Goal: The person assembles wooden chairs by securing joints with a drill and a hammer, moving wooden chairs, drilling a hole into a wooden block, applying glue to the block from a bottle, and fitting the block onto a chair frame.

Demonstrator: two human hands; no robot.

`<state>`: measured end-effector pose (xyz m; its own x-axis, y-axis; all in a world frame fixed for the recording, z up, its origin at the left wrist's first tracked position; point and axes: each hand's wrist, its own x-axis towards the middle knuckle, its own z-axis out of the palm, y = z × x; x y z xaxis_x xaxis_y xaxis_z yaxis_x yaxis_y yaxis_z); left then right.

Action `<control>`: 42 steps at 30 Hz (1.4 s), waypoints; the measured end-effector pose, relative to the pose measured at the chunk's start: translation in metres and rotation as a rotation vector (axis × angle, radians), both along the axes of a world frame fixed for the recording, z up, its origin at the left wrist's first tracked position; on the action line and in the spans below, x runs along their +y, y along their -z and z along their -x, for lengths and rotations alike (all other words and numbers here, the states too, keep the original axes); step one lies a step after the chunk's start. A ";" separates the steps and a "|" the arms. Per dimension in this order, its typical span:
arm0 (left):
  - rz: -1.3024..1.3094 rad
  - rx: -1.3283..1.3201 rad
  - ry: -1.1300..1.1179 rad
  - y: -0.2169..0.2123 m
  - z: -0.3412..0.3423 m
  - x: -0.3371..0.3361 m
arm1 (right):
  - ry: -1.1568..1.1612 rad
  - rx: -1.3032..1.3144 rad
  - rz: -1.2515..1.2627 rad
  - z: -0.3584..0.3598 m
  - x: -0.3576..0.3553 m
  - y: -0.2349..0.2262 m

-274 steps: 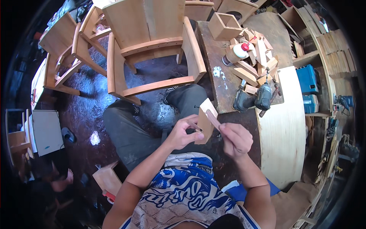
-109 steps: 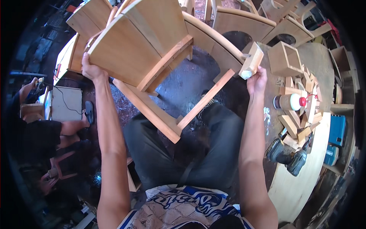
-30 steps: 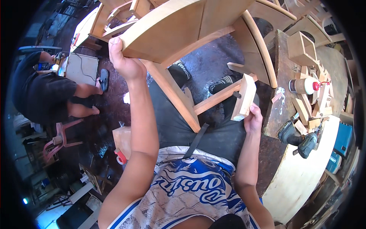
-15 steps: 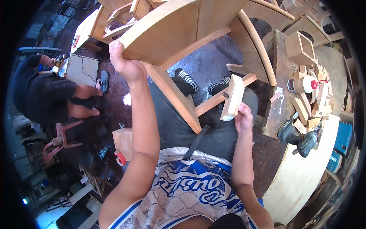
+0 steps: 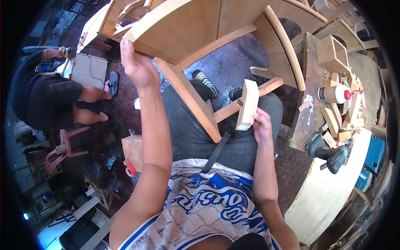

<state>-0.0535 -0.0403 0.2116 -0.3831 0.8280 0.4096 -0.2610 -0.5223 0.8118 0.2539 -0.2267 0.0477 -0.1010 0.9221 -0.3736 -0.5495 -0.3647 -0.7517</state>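
Since half a second ago the wooden block [image 5: 247,105] has lifted off the chair rail [image 5: 246,101] — sanding stroke apparently paused. Right hand [image 5: 262,126] fingers curled tight about its lower end; block stands near upright, long axis rising from the fingers. Left hand [image 5: 137,66] wraps the chair seat [image 5: 187,25] edge — steadying.

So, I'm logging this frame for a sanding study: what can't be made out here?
Head view only:
- Underside of the sanding block: faces away, abrasive unseen.
- Right hand: fingers partly behind the block.
- Wooden chair: cut off by the top edge.
- Left hand: fingertips hidden by the chair's seat edge.
- Drill: details too small.
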 end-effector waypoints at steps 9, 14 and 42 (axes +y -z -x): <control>0.001 -0.106 0.104 -0.009 0.022 0.016 | -0.029 0.026 0.044 0.014 -0.008 0.009; -0.046 -0.086 -0.056 0.001 0.016 0.051 | 0.087 0.222 0.090 0.030 -0.017 0.002; -0.008 -0.227 -0.138 -0.020 -0.013 0.020 | 0.090 0.578 0.179 0.068 -0.048 0.019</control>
